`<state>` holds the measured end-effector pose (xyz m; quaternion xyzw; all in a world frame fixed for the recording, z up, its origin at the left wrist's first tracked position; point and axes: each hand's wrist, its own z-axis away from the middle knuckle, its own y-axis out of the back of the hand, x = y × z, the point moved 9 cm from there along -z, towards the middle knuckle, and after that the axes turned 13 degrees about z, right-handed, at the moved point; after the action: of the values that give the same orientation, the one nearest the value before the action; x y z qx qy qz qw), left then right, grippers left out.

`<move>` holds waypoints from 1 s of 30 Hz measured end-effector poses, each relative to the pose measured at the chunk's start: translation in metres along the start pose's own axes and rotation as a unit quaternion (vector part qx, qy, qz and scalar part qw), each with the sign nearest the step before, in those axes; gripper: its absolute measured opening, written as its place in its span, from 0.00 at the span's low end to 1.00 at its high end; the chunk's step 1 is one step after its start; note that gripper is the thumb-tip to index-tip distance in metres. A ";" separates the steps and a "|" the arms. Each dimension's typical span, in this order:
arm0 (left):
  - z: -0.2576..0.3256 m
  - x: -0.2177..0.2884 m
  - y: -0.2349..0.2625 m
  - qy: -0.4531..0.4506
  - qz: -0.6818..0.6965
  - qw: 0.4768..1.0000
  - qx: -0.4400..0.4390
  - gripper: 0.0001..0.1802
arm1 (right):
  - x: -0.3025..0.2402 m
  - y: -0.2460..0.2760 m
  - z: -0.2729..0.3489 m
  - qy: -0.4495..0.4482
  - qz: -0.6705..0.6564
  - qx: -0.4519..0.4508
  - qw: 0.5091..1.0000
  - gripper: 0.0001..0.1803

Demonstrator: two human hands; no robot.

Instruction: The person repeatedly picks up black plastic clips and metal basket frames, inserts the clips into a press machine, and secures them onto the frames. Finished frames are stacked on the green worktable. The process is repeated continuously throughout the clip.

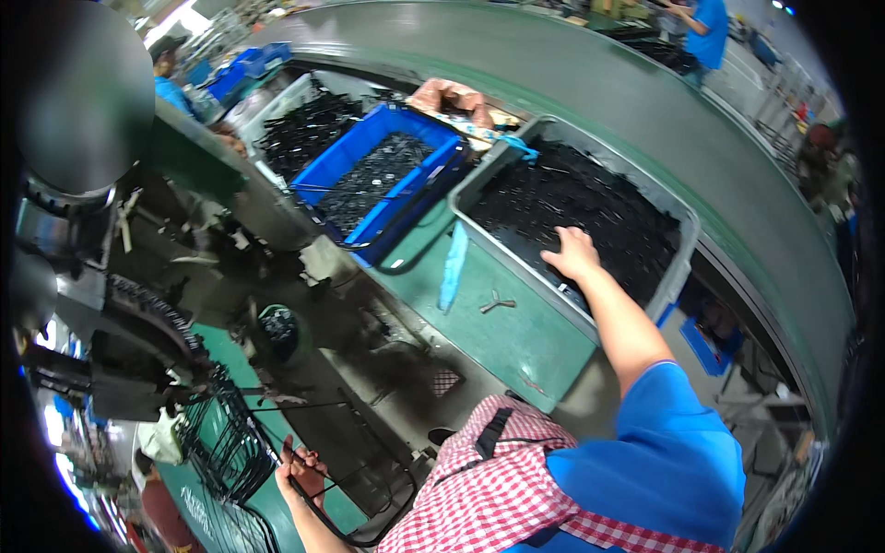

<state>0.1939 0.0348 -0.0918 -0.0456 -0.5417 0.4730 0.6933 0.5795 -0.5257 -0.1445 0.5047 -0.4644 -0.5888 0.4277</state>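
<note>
My right hand (575, 254) reaches into a large grey bin (530, 262) on the right side of the green table. Its fingers are stretched and partly apart, just over a mass of small black strips (590, 198); nothing shows in them. At the lower left, my left hand (302, 472) is closed around a thin black frame (402, 505), a bent tube with a rounded corner and thin cross wires. Beside that hand, more black wire frames (241, 452) lie stacked on another green surface.
A blue bin (318, 177) of small dark parts stands left of the grey bin, beside a container of black strips (309, 129). A Y-shaped metal piece (498, 302) lies on the green table (516, 346). Machinery (147, 323) fills the left; a conveyor (590, 64) curves behind. Other people work beyond.
</note>
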 end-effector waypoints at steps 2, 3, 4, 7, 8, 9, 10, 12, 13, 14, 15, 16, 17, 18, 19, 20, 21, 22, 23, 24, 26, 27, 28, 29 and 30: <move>0.005 0.000 -0.014 0.007 0.013 1.000 0.002 0.36 | 0.001 -0.019 -0.010 0.028 0.057 -0.061 0.996 0.40; 0.006 -0.001 -0.019 0.012 0.018 1.000 -0.005 0.35 | -0.001 -0.028 -0.011 0.040 0.096 -0.104 0.989 0.41; 0.007 -0.001 -0.024 0.013 0.029 0.999 -0.006 0.31 | -0.002 -0.037 -0.016 0.036 0.101 -0.118 0.987 0.41; 0.009 -0.003 -0.034 0.018 0.055 0.998 -0.005 0.29 | 0.010 -0.064 -0.039 0.010 0.059 -0.162 0.985 0.42; 0.010 -0.003 -0.032 0.018 0.060 0.998 -0.001 0.29 | 0.011 -0.066 -0.042 0.021 0.031 -0.164 0.986 0.41; 0.010 -0.004 -0.029 0.018 0.065 0.998 0.002 0.29 | 0.015 -0.064 -0.044 0.030 -0.009 -0.151 0.988 0.34; 0.007 -0.005 -0.028 0.022 0.066 0.998 0.001 0.29 | 0.021 -0.068 -0.049 0.039 -0.009 -0.130 0.991 0.27; 0.008 -0.003 -0.029 0.022 0.067 0.997 -0.006 0.29 | 0.037 -0.069 -0.056 0.042 -0.041 -0.078 0.995 0.18; 0.008 -0.004 -0.030 0.022 0.067 0.997 -0.010 0.29 | 0.044 -0.064 -0.054 0.035 -0.069 -0.047 0.996 0.15; 0.009 -0.005 -0.027 0.021 0.063 0.998 -0.006 0.30 | 0.050 -0.054 -0.047 0.024 -0.122 -0.034 0.992 0.14; 0.007 -0.003 -0.027 0.021 0.058 0.998 -0.003 0.30 | 0.054 -0.043 -0.046 0.004 -0.152 -0.028 0.988 0.13; 0.002 -0.004 -0.029 0.030 0.061 0.998 -0.003 0.31 | 0.063 -0.034 -0.049 0.016 -0.144 0.033 0.989 0.13; 0.001 -0.003 -0.034 0.028 0.051 0.998 -0.007 0.32 | 0.072 -0.026 -0.051 0.028 -0.132 0.088 0.987 0.14; 0.003 -0.003 -0.031 0.023 0.050 0.998 -0.001 0.31 | 0.069 -0.008 -0.046 0.031 -0.143 0.149 0.978 0.14; 0.009 -0.003 -0.023 0.018 0.049 0.999 0.006 0.31 | 0.056 0.013 -0.038 0.037 -0.152 0.210 0.965 0.15; 0.014 -0.002 -0.018 0.012 0.054 0.998 0.001 0.31 | 0.044 0.026 -0.031 0.015 -0.138 0.201 0.970 0.16; 0.011 -0.003 -0.016 0.019 0.054 0.998 -0.013 0.31 | 0.038 0.040 -0.028 -0.013 -0.125 0.202 0.971 0.17; 0.007 -0.002 -0.014 0.028 0.059 0.997 -0.033 0.33 | 0.040 0.044 -0.029 -0.034 -0.114 0.204 0.972 0.17; 0.006 0.000 -0.013 0.034 0.064 0.996 -0.050 0.35 | 0.034 0.050 -0.024 -0.052 -0.104 0.204 0.972 0.17; 0.005 0.000 -0.012 0.039 0.072 0.995 -0.055 0.35 | 0.031 0.054 -0.019 -0.079 -0.088 0.179 0.977 0.17; 0.001 0.002 -0.008 0.044 0.074 0.994 -0.074 0.33 | 0.027 0.054 -0.012 -0.093 -0.076 0.199 0.973 0.16; 0.000 0.003 -0.006 0.045 0.075 0.993 -0.082 0.33 | 0.024 0.055 -0.007 -0.095 -0.083 0.217 0.968 0.16; 0.000 0.005 -0.004 0.047 0.080 0.992 -0.082 0.33 | 0.012 0.059 -0.003 -0.077 -0.139 0.227 0.961 0.16; -0.001 0.006 0.001 0.048 0.078 0.993 -0.078 0.34 | -0.001 0.062 0.002 -0.056 -0.195 0.235 0.951 0.15; -0.001 0.007 0.001 0.054 0.069 0.992 -0.088 0.35 | -0.015 0.064 0.006 -0.035 -0.251 0.240 0.937 0.15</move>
<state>0.1942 0.0408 -0.0882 -0.1694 -0.5382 0.4674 0.6806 0.5781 -0.5232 -0.0781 0.6716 -0.4649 -0.5653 0.1156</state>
